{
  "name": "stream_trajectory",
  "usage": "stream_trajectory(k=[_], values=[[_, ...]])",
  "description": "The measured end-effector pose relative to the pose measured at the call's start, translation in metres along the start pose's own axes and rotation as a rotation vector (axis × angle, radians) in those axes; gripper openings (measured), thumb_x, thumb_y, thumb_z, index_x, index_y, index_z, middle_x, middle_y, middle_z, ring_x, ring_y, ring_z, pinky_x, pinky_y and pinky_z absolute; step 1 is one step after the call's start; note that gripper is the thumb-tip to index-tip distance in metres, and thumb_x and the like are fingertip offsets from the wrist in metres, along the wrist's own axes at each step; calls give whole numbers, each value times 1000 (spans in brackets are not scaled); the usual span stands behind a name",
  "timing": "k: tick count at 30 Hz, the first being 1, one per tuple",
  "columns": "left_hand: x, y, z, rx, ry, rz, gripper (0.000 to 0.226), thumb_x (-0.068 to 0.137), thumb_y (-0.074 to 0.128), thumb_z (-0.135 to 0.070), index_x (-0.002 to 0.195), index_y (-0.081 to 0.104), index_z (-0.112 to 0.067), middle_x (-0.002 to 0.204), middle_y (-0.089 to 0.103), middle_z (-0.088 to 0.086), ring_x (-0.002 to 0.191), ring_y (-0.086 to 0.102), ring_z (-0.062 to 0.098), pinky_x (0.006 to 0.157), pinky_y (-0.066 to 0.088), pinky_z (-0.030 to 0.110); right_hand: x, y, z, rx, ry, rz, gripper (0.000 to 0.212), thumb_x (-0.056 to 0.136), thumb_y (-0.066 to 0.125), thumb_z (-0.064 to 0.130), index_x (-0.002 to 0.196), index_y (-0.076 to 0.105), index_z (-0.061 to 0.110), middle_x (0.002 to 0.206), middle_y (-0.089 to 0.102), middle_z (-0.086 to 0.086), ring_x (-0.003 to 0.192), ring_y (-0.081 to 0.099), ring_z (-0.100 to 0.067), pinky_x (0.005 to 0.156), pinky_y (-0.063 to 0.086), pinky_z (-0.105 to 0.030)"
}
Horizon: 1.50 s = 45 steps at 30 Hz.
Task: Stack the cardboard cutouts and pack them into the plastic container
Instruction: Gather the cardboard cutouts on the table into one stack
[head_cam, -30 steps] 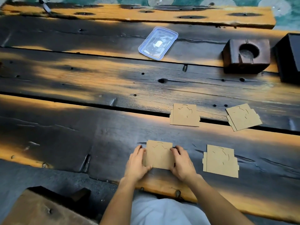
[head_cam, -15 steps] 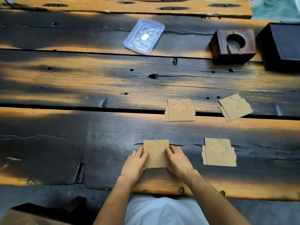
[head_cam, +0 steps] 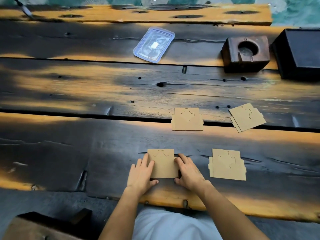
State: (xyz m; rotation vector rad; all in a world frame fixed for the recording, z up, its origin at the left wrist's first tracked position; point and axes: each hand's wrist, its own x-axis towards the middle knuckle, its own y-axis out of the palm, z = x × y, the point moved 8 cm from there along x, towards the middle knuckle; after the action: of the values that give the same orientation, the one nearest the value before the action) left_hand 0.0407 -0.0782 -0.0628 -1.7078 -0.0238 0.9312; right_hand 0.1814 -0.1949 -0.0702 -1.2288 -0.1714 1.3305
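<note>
Right now both hands bracket the nearest cardboard cutout [head_cam: 163, 163], which lies flat near the front edge of the wooden table [head_cam: 69, 153]. Left hand [head_cam: 141, 175] is on its left side, fingers over the left edge, thumb under the near corner; right hand [head_cam: 187, 170] mirrors that on the right edge. Both are pinching the cutout lightly, not clenched; looks like a squaring-up or lift grip. To do it well, I'd judge: keep even pressure from both sides so the thin card doesn't bow, tap edges flush, then carry it as one piece onto the next. Just right of it, apart, lies a second cutout [head_cam: 226, 164], possibly two layers slightly offset, can't tell for sure. Farther, across the plank gap, a third cutout [head_cam: 187, 119] sits square and a fourth cutout [head_cam: 246, 117] lies rotated further right; that one needs turning to match before stacking. Well beyond, far centre, the plastic container [head_cam: 153, 44] sits tilted, apparently lid on, so it'll need opening. Far right: a wooden block with a round hole [head_cam: 245, 52] and a dark box [head_cam: 301, 52], not involved.
</note>
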Motion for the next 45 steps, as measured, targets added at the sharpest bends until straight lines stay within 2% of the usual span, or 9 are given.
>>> stream_trajectory(k=[3,11,17,21,27,31,36,40,45], values=[[3,-5,-31,16,22,-53,74,87,62,-66,144,37,-25,168,19,9,144,32,31,104,38,45,-13,-9,-28,12,8,-15,89,79,82,31,150,30,21,167,15,-2,146,27,-28,116,35,-39],[25,-12,-159,-39,120,-30,78,92,65,-56,155,31,-24,172,15,5,153,22,32,117,32,48,-55,-43,-136,-136,47,-48,107,81,78,39,160,8,25,169,-5,-11,155,-6,-32,125,8,-41],[43,-16,-222,-92,123,-4,104,90,73,-48,165,4,-26,175,4,2,157,15,31,121,30,50,-75,-57,-211,-157,157,5,118,78,79,48,159,-4,29,166,-21,-16,153,-16,-37,125,8,-48],[52,-12,-238,-108,107,60,115,89,76,-44,164,-10,-29,175,-6,2,160,5,31,123,27,51,-78,-61,-231,-155,170,52,113,83,75,43,160,-5,27,168,-14,-13,154,-8,-36,124,14,-48],[68,-9,-245,-92,78,93,117,90,77,-37,164,-13,-26,175,-1,3,160,6,32,123,28,52,-75,-67,-238,-191,138,94,108,85,76,34,160,-1,24,169,-5,-11,154,1,-35,122,25,-47],[73,-5,-251,-65,74,91,115,91,76,-37,164,-11,-25,175,1,4,159,7,34,123,28,52,-76,-63,-242,-167,115,109,104,88,74,33,160,1,24,169,-8,-14,155,-5,-34,122,25,-46],[77,-2,-257,-20,55,95,106,94,71,-38,165,-6,-23,175,-2,6,158,8,38,123,28,52,-71,-72,-248,-126,79,53,85,97,63,35,160,8,20,169,8,-8,155,4,-30,120,29,-44],[79,-3,-259,-26,46,85,101,94,70,-40,164,-1,-23,175,-1,5,156,12,40,121,30,52,-67,-80,-246,-150,50,43,91,91,70,36,159,11,19,167,16,-8,153,11,-31,120,28,-44],[82,-6,-264,-28,47,81,100,95,70,-40,165,1,-22,175,-3,3,156,13,39,121,32,52,-65,-80,-246,-167,18,19,92,91,71,35,159,11,18,168,12,-7,153,10,-30,121,23,-44]])
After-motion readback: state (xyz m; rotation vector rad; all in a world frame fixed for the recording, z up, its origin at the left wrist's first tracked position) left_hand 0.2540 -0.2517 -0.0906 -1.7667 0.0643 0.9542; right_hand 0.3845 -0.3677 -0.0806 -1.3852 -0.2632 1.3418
